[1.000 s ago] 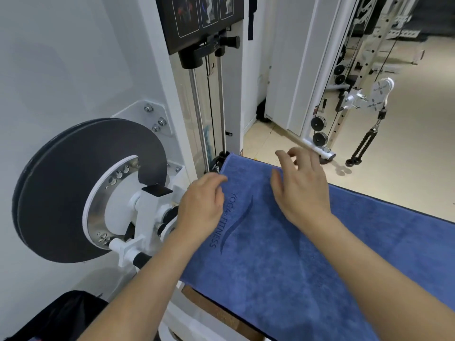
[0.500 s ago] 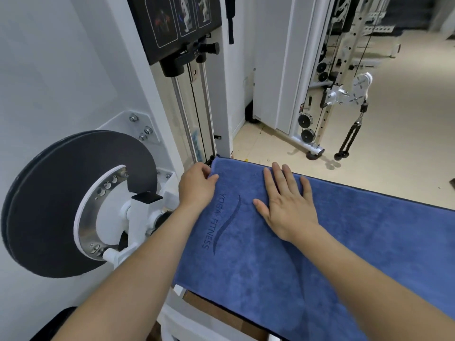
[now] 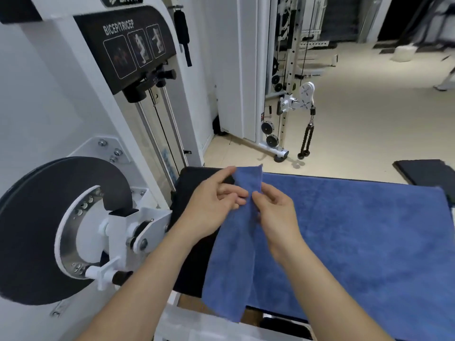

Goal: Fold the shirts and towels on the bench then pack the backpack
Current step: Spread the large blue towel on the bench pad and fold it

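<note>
Left hand (image 3: 213, 201) and right hand (image 3: 275, 212) both pinch lifted end of blue towel (image 3: 357, 230), bench (image 3: 189, 193) bare under left hand.

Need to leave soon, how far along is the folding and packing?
Barely started. Done: nothing; the blue towel lies mostly spread on the bench. In hand: left hand and right hand pinch its lifted end. Left: folding it, then shirts and backpack, neither in view.

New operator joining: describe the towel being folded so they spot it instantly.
Find the white machine with the black disc. On the black bench beside it lies the blue towel, its end pinched by left hand and right hand. It is the only blue cloth.
</note>
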`<state>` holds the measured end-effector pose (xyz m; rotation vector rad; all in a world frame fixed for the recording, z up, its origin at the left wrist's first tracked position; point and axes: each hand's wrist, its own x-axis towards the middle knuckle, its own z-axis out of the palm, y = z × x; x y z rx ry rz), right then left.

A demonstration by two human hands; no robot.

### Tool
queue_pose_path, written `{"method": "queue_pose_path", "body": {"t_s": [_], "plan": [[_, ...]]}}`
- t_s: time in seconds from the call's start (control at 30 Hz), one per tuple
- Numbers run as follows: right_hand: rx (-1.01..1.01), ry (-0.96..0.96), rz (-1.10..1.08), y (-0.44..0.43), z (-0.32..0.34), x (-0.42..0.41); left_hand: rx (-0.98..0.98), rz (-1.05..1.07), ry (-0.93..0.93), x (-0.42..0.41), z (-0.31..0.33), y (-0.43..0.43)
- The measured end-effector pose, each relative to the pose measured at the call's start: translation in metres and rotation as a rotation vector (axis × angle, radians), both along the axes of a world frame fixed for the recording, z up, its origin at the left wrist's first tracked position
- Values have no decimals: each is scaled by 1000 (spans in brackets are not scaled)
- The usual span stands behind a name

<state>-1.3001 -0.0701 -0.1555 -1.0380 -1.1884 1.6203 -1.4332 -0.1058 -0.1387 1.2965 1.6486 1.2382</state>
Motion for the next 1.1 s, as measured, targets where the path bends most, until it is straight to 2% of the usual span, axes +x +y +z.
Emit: {"method": "queue_pose_path", "body": {"t_s": [0.1, 0.17, 0.2, 0.27, 0.33, 0.5, 0.73, 0.9, 1.1], "plan": [[116, -67, 19, -5, 6, 23, 134, 30, 307, 13, 22, 6], [181, -56, 27, -9, 13, 38, 164, -102, 492, 24, 39, 13], [195, -38, 18, -10, 15, 45, 127, -180, 529, 31, 47, 17], [190, -16, -18, -12, 18, 61, 63, -266, 483, 44, 59, 24], [162, -20, -51, -13, 16, 82, 100, -268, 390, 57, 70, 31], [109, -133, 51, -38, -15, 142, 152, -350, 240, 86, 88, 54], [-59, -129, -259, -79, -56, 237, 145, -426, 194, 151, 74, 101], [-131, -185, -350, -90, -82, 284, 129, -475, 226, 211, 56, 145], [-159, -258, -626, -76, -113, 302, 143, -597, 438, 275, 27, 195]]}}
